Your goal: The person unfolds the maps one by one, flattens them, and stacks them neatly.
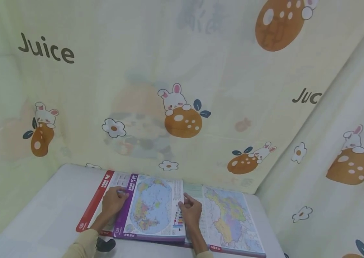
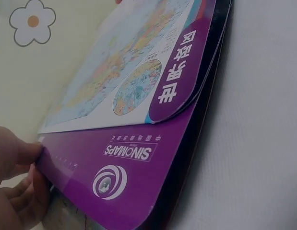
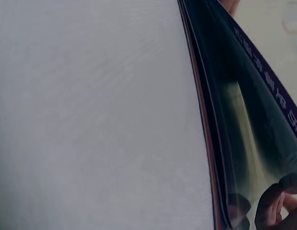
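Observation:
A purple-edged folded world map [image 1: 151, 209] lies over the middle of a wider red-edged map [image 1: 231, 218]. My left hand [image 1: 112, 204] pinches the purple map's left border between thumb and fingers, also seen in the left wrist view, where the purple border [image 2: 138, 177] bears a SINOMAPS logo. At the opposite edge, my right hand [image 1: 192, 212] pinches the map's right side. In the right wrist view the map's glossy dark underside [image 3: 244, 110] tilts up from the layers below, and the right fingers [image 3: 270, 203] show at its lower corner.
Both maps rest on a white-covered table [image 1: 47, 197]. A small black object [image 1: 105, 245] lies by the near edge, close to my left sleeve [image 1: 83, 243]. A pale curtain [image 1: 130, 89] printed with rabbits and fruit hangs right behind the table, and another curtain [image 1: 324, 208] hangs on the right.

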`<state>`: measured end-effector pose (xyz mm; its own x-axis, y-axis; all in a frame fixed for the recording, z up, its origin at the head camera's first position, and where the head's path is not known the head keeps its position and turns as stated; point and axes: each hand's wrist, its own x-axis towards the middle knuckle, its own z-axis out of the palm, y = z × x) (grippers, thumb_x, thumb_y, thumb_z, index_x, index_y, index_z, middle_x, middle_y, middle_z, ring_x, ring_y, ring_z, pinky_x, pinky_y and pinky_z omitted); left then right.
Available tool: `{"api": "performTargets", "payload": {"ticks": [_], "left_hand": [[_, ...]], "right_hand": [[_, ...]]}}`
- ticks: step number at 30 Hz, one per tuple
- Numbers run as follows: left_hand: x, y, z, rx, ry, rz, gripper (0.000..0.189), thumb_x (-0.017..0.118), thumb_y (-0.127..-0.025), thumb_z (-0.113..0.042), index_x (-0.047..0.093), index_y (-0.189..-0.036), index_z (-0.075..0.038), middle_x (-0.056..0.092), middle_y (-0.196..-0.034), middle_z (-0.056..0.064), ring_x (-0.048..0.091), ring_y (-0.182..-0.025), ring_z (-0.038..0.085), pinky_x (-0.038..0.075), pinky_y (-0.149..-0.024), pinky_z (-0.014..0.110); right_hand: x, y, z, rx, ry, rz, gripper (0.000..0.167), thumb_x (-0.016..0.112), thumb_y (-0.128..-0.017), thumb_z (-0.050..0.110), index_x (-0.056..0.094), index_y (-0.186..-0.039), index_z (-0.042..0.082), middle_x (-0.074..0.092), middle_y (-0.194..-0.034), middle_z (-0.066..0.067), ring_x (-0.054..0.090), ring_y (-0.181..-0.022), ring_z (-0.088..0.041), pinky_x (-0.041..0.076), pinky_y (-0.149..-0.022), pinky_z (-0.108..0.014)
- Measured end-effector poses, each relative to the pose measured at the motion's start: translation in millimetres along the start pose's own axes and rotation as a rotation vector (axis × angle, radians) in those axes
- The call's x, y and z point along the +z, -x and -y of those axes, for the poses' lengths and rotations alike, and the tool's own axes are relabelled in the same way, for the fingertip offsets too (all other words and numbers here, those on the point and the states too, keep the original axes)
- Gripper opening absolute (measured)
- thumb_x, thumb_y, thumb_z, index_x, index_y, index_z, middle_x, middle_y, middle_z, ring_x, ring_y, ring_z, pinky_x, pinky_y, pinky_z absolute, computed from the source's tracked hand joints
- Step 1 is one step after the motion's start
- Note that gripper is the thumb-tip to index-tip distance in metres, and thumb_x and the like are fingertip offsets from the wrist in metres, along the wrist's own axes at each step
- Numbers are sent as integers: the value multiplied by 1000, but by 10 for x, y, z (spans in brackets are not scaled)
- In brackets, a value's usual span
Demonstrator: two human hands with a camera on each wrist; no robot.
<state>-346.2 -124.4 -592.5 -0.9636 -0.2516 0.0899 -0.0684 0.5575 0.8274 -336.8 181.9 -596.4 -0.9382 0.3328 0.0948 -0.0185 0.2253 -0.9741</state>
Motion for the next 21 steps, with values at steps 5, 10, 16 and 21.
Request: {"api": "performTargets", "payload": {"ticks": [5, 10, 16, 21], "left_hand": [[2, 19, 13, 13, -6, -13, 34, 77, -97, -15, 76, -124, 5, 80, -91, 19, 73, -71, 22, 52, -58, 30], [6, 18, 30, 19, -6, -19, 34, 77, -96, -15, 76, -124, 5, 80, -91, 19, 74, -71, 23, 54, -58, 30], [3, 37, 51, 25, -5, -9, 35, 77, -96, -16, 75, -124, 6, 79, -91, 18, 73, -71, 21, 52, -59, 30], [-8, 45, 49, 27, -5, -6, 34, 77, -97, -15, 75, -123, 6, 78, -90, 18, 72, -71, 22, 53, -59, 30]], "right_hand": [[-32, 3, -8, 42, -121, 96, 52, 72, -98, -3, 63, -149, -1, 69, -131, -28, 76, -100, -22, 63, -75, -23], [-36, -31, -35, 80, -145, 155, 54, 69, -102, 2, 57, -154, -2, 67, -138, -30, 76, -106, -24, 63, -79, -26], [-50, -52, -63, 135, -170, 196, 55, 66, -105, 4, 54, -158, 3, 65, -146, -28, 76, -115, -27, 64, -85, -30], [-71, -57, -74, 144, -202, 213, 57, 65, -105, 4, 53, -160, 5, 63, -148, -28, 75, -118, -27, 65, -88, -32]]}}
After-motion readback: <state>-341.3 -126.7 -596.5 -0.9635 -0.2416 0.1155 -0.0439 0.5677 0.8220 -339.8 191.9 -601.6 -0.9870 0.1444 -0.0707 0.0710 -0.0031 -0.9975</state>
